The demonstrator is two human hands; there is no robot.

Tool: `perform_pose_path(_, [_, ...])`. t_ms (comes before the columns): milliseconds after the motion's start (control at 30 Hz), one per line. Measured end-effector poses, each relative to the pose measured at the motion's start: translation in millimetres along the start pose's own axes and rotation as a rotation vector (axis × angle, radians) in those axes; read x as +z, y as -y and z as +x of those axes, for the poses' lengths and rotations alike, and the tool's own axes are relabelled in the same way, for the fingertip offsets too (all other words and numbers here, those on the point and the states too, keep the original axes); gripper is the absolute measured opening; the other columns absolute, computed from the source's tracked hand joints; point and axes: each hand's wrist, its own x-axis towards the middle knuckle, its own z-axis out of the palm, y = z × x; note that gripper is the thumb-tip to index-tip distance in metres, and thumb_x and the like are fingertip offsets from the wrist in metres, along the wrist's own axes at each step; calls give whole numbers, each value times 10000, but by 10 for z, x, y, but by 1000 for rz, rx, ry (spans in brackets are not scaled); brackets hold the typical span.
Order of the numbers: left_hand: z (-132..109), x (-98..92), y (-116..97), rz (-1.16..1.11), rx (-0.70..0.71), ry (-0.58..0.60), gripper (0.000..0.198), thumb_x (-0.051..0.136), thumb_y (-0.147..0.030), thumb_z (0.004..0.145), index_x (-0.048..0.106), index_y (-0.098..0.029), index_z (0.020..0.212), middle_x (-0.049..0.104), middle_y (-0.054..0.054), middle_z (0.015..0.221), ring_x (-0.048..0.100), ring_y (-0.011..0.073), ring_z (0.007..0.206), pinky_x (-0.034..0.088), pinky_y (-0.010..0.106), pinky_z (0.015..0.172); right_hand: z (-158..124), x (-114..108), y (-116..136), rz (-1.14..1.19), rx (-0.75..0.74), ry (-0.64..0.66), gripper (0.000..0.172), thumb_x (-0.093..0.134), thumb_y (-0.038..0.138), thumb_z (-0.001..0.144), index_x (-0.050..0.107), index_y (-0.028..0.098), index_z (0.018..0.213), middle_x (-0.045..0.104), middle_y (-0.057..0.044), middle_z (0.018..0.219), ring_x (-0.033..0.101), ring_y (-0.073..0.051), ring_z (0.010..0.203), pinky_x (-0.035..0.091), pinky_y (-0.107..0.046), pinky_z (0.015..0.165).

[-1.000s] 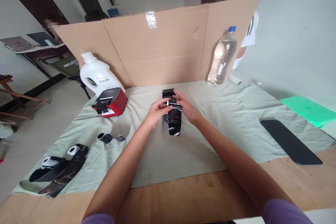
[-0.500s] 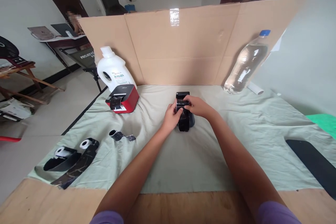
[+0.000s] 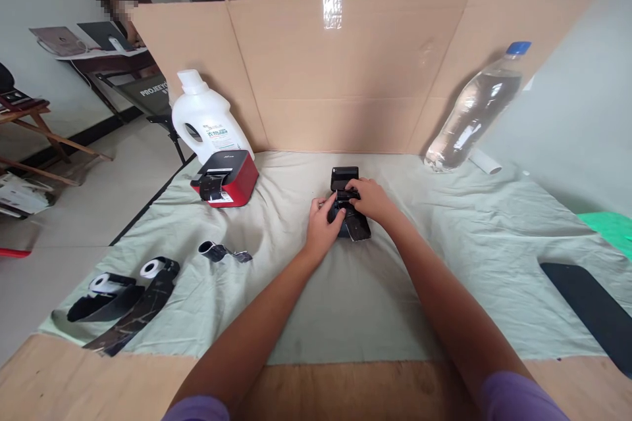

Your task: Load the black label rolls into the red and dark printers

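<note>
A small black printer stands on the cloth in front of me with its lid raised. My right hand pinches a black paper roll at the printer's opening, its fingers on the roll's right end. On the other side, my left hand has its forefinger and thumb around the roll's left end and the printer's side. A loose dark strip hangs from the roll towards me, slanting right over the printer's front. How deep the roll sits inside is hidden by my fingers.
Left stand a red and black printer and a white jug. Several loose black rolls lie front left. A water bottle leans on the cardboard at right. A dark phone lies near the right edge.
The black roll has gone down towards the printer's opening, with both hands still at it. Its loose strip has swung to the right. The view has shifted slightly.
</note>
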Motion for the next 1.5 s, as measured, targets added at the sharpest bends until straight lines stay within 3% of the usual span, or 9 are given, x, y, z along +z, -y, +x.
perform_pose_path(233, [-33, -13, -21, 29, 26, 1, 325, 574, -350, 941, 711, -259, 1221, 479, 95, 1216, 558, 223, 1153, 465, 371, 1029, -16, 54, 6, -35, 7, -36, 323, 603, 176, 863, 734, 202, 1157, 636, -157, 1186, 558, -320, 1103, 464, -446, 929])
perform_pose_path(533, [-94, -43, -117, 172, 104, -26, 298, 547, -336, 942, 736, -235, 1150, 478, 117, 1266, 567, 235, 1083, 462, 415, 1033, -59, 82, 90, -34, 42, -117, 286, 559, 169, 876, 735, 219, 1096, 617, -153, 1145, 551, -326, 1077, 477, -439, 871])
perform_pose_path(633, [-148, -113, -177, 247, 276, 45, 322, 588, -267, 876, 721, -251, 1169, 509, 113, 1283, 529, 258, 1118, 455, 424, 1026, -26, 76, 65, 64, 117, -273, 201, 560, 223, 885, 652, 176, 1058, 610, -143, 1100, 534, -311, 1082, 453, -433, 927])
perform_pose_path(767, [-216, -197, -222, 421, 564, 325, 624, 616, -157, 746, 609, -293, 1354, 535, 103, 1374, 456, 319, 1247, 401, 475, 1047, 34, 154, -5, 226, 106, -431, 202, 537, 226, 874, 521, 180, 1069, 612, -138, 1145, 488, -304, 1141, 411, -428, 990])
perform_pose_path(833, [-225, -213, -215, 505, 620, 340, 601, 605, -157, 775, 604, -300, 1359, 572, 103, 1348, 475, 317, 1222, 412, 476, 1006, 59, 202, -40, 325, 88, -418, 211, 527, 233, 864, 481, 202, 1068, 617, -120, 1149, 513, -285, 1106, 432, -415, 952])
perform_pose_path(933, [-215, -235, -194, 588, 676, 283, 402, 535, -185, 902, 668, -298, 1263, 649, 91, 1230, 547, 269, 1106, 445, 415, 893, 72, 207, -82, 418, 75, -420, 277, 540, 262, 848, 449, 208, 1104, 616, -113, 1145, 573, -253, 1002, 461, -397, 882])
perform_pose_path(1033, [-217, -276, -195, 609, 747, 259, 350, 451, -195, 979, 682, -277, 1229, 697, 85, 1128, 594, 216, 972, 448, 347, 783, 47, 108, -115, 449, 2, -383, 380, 579, 245, 813, 453, 194, 1169, 617, -105, 1147, 606, -213, 884, 475, -379, 845])
perform_pose_path(1267, [-267, -303, -172, 614, 823, 268, 333, 445, -201, 976, 686, -244, 1201, 725, 87, 1053, 622, 186, 849, 463, 318, 686, -67, -211, -151, 262, -206, -105, 241, 619, 141, 783, 603, 191, 1019, 589, -64, 1081, 596, -183, 854, 491, -344, 839])
perform_pose_path(1500, [-274, -291, -135, 663, 898, 239, 323, 469, -190, 952, 691, -216, 1184, 723, 82, 1005, 625, 172, 784, 469, 290, 622, -176, -328, -18, 56, -89, 118, 342, 663, 262, 838, 668, 207, 1175, 604, -114, 1287, 543, -327, 1169, 461, -451, 982])
